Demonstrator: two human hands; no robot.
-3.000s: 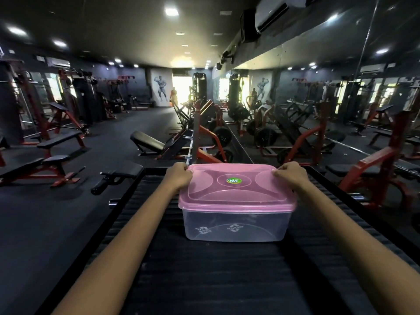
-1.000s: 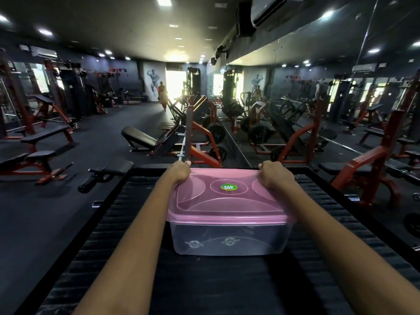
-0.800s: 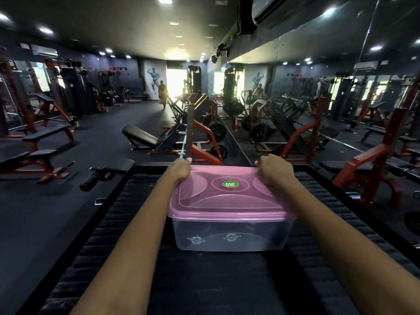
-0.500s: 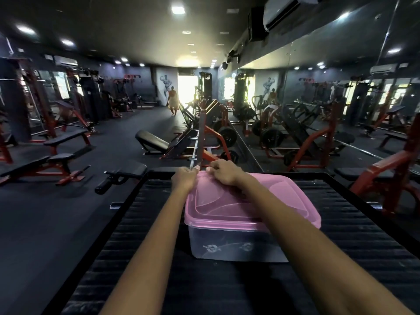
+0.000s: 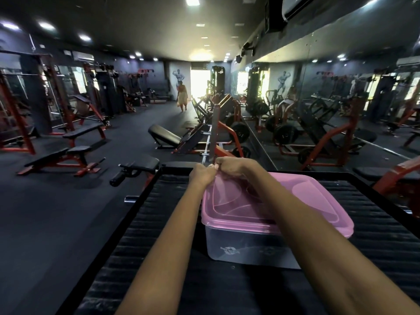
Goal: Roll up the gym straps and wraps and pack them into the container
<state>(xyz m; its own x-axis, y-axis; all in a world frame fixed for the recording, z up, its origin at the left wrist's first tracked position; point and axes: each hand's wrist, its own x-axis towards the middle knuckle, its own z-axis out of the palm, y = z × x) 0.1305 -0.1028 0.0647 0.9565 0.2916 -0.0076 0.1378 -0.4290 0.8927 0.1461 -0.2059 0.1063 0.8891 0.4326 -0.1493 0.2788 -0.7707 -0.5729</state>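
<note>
On the black ribbed table [image 5: 375, 223] sits our clear container [image 5: 245, 248], pink lid [image 5: 295, 201] on top, our left hand [image 5: 202, 175] and right hand [image 5: 231, 167] together at its far left corner, fingers curled gripping the lid's edge.

commercial gym. red-framed weight benches [image 5: 66, 155] on dark rubber floor [image 5: 56, 212], plate-loaded machines [image 5: 229, 130] with black weight plates [image 5: 285, 134], cable stations [image 5: 106, 92], mirror wall [image 5: 341, 87] on right, bodybuilder mural [image 5: 178, 76] at far end, ceiling spotlights [image 5: 192, 1].
</note>
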